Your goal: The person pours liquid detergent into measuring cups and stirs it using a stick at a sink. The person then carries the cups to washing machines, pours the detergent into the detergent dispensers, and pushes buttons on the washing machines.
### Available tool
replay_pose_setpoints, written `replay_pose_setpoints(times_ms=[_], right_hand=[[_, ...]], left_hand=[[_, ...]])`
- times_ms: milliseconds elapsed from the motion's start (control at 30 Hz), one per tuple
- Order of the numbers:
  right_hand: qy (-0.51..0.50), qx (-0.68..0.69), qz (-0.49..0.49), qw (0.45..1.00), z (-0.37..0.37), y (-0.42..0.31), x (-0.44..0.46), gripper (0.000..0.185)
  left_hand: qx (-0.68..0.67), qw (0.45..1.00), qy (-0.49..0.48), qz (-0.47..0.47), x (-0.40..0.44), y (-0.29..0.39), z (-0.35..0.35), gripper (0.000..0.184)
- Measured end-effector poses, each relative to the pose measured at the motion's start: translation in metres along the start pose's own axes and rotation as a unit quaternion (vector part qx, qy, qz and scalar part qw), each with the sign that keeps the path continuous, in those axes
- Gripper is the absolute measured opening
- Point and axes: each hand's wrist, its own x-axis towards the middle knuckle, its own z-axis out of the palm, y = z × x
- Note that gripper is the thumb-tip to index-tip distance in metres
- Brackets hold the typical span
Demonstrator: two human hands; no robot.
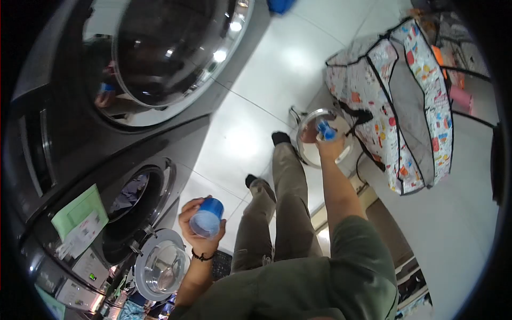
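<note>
The left hand (pixel 188 223) grips a blue cup (pixel 207 217) at twelve o'clock from its wrist. The right hand (pixel 333 148) clasps a blue object (pixel 326 129) jutting toward eleven o'clock.

Left hand (pixel 200 241) has open room toward drum (pixel 153 195) (door (pixel 160 265) alongside).

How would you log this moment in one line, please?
left hand: holds blue-and-clear cup | right hand: holds blue object | nearby: open round door, patterned bag
</note>
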Motion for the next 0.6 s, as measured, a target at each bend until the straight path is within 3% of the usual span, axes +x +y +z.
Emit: replay_pose_setpoints(times_ms=[67,133,200,267,333,400,500,600], right_hand=[[0.058,0.061,0.070,0.994,-0.029,-0.037,-0.020,0.092],[-0.019,0.052,-0.046,0.997,-0.040,-0.045,-0.039,0.084],[-0.166,0.131,-0.109,0.971,-0.065,-0.092,-0.068,0.072],[-0.315,0.251,-0.117,0.908,-0.120,-0.169,-0.110,0.060],[-0.391,0.208,-0.263,0.857,-0.135,-0.211,-0.143,0.052],[-0.490,0.154,-0.335,0.790,-0.161,-0.255,-0.177,0.045],[-0.513,0.044,-0.525,0.678,-0.184,-0.295,-0.227,0.039],[-0.505,-0.062,-0.645,0.570,-0.193,-0.329,-0.288,0.034]], left_hand=[[-0.032,0.999,0.015,-0.010,-0.005,0.011,-0.009,0.070],[-0.041,0.999,0.021,0.008,-0.006,0.029,-0.020,0.070],[-0.042,0.998,0.042,0.013,-0.011,0.050,-0.031,0.068],[-0.035,0.997,0.072,0.013,-0.017,0.075,-0.044,0.063],[-0.036,0.994,0.103,0.015,-0.033,0.100,-0.064,0.061],[-0.037,0.990,0.136,0.029,-0.050,0.118,-0.085,0.061],[-0.080,0.972,0.221,-0.005,-0.089,0.142,-0.114,0.060],[-0.108,0.948,0.298,-0.032,-0.140,0.153,-0.155,0.060]])
